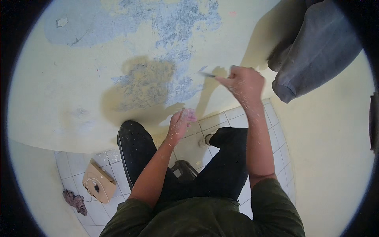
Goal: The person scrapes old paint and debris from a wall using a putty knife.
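My right hand (pixel 247 83) is closed around a scraper-like tool (pixel 208 74), whose thin blade is blurred and points left toward the wall. Whether the blade touches the wall, I cannot tell. The pale yellow wall (pixel 139 47) has rough patches where blue-grey shows through, and a small chipped spot (pixel 62 22) at the upper left. My left hand (pixel 182 118) hangs low before the wall, palm partly turned up and fingers a little curled, with nothing seen in it. White flecks of dust cover both hands and forearms.
Grey clothing (pixel 314 53) hangs at the upper right. A dark stool (pixel 185 170) shows between my legs on the tiled floor (pixel 189 146). At the lower left lie a cardboard box (pixel 103 185) with a white cable (pixel 90 179) on it and a crumpled cloth (pixel 74 201).
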A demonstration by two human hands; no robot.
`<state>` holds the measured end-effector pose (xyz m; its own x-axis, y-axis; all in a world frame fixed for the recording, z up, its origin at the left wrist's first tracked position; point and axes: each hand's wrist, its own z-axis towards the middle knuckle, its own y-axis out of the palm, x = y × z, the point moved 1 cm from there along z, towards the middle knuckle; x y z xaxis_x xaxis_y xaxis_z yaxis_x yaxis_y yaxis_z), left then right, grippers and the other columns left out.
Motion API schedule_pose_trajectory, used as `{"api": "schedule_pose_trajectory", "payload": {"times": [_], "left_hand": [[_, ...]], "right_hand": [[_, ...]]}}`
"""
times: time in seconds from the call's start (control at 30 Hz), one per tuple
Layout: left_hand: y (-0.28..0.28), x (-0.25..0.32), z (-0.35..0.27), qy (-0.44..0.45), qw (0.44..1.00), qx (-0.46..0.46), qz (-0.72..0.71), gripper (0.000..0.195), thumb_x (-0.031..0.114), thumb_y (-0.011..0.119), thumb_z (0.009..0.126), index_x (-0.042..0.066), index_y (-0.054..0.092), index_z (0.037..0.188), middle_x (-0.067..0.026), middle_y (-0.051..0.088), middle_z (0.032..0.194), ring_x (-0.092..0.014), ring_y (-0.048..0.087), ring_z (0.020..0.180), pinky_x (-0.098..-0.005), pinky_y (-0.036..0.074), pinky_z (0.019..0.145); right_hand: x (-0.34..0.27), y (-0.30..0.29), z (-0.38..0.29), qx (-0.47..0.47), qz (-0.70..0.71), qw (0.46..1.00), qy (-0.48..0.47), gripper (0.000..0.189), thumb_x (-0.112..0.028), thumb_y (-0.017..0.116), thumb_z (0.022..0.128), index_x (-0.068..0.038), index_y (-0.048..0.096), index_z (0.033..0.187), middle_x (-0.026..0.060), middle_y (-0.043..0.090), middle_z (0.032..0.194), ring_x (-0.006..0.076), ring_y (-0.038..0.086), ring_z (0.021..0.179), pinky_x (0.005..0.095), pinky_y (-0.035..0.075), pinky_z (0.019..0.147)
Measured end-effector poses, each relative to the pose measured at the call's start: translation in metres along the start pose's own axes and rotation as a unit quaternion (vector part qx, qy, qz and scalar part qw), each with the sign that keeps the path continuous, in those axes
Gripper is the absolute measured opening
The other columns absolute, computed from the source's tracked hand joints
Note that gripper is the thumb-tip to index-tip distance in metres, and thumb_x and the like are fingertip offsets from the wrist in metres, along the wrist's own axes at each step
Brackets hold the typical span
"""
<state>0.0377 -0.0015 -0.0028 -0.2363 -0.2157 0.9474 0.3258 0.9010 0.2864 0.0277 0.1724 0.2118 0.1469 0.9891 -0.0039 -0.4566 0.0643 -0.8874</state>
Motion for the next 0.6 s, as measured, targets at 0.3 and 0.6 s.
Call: {"api": "schedule_pose_trajectory", "payload": {"times": [0.3,0.6], "left_hand": [[-0.001,0.003,0.002,-0.006,1.0,-0.012,0.022,0.044,0.037,0.035,0.099,0.002,0.06,0.108,-0.0084,0.065,0.091,-0.016,0.063,0.084,-0.0279,0.047,0.069],[-0.004,-0.001,0.004,-0.005,1.0,-0.009,0.019,0.044,0.037,0.035,0.099,0.002,0.06,0.108,-0.0076,0.065,0.089,-0.015,0.063,0.083,-0.0281,0.047,0.068]], "right_hand": [[-0.013,0.003,0.007,-0.015,-0.006,0.998,-0.053,0.036,-0.046,0.073,0.063,-0.011,0.063,0.059,0.0079,0.058,0.055,0.0249,0.06,0.057,0.0358,0.043,0.05],[-0.018,-0.009,0.007,-0.036,-0.038,0.998,-0.018,0.034,-0.045,0.074,0.063,-0.012,0.066,0.065,0.0088,0.059,0.056,0.026,0.061,0.058,0.0376,0.044,0.051]]}}
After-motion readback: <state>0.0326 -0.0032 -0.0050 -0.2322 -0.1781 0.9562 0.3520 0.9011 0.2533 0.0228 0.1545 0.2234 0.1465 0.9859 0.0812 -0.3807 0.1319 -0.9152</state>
